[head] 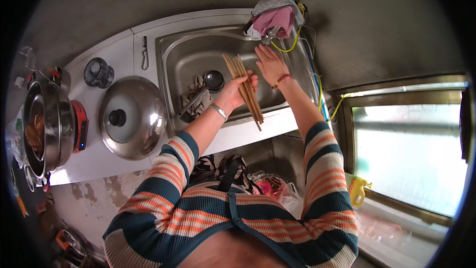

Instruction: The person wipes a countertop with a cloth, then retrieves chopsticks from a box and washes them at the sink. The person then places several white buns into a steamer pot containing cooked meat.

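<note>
A bundle of wooden chopsticks (250,93) rests in my left hand (237,91), with the fingers and thumb around its middle. It is held over the front part of a stainless steel sink (193,54). My right hand (270,63) is apart from the bundle, to its right and close to the faucet (272,34); its fingers are stretched out and it holds nothing. Left of the chopsticks, a ladle (214,80) with a dark handle lies in the sink across a crumpled greyish cloth (195,96).
A domed pan lid (134,119) lies on the white counter (96,163), left of the sink. Beyond it a steel pot (52,130) stands on a red cooker (80,126). Pink and grey cloths (277,18) hang over the faucet, beside a yellow hose (295,44). A window (405,149) is at right.
</note>
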